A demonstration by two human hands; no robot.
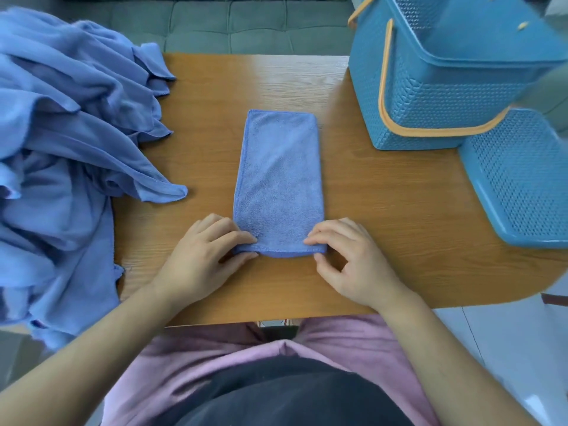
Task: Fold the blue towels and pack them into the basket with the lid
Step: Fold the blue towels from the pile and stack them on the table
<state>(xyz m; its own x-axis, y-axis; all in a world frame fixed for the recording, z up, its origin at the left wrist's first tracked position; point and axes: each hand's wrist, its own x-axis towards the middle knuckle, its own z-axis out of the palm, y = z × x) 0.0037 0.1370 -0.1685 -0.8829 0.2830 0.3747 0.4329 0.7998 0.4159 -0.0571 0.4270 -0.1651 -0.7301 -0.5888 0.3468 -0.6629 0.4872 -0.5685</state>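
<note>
One wooden table (pixel 384 226) fills the middle of the frame, with one grey-green sofa (pixel 230 26) along the top edge behind it. One large heap of unfolded blue towels (pixel 61 133) covers the left side, spilling over the table's left edge; how many towels it holds cannot be told. One blue woven-pattern basket (pixel 430 103) stands at the upper right, with two orange handles (pixel 385 87) showing, one hanging down its near side. One perforated blue lid (pixel 522 179) lies off the basket at the right edge, just below it in the frame.

One folded towel (pixel 279 173) lies flat in the centre as a long rectangle running from the upper middle down towards the person, apart from both heap and basket. Two bare hands are at its near end. The left hand (pixel 209 256) pinches the lower left corner, fingers on top and thumb at the hem. The right hand (pixel 347 262) pinches the lower right corner, its fingers curled, fingertips on the cloth and thumb below the edge.
</note>
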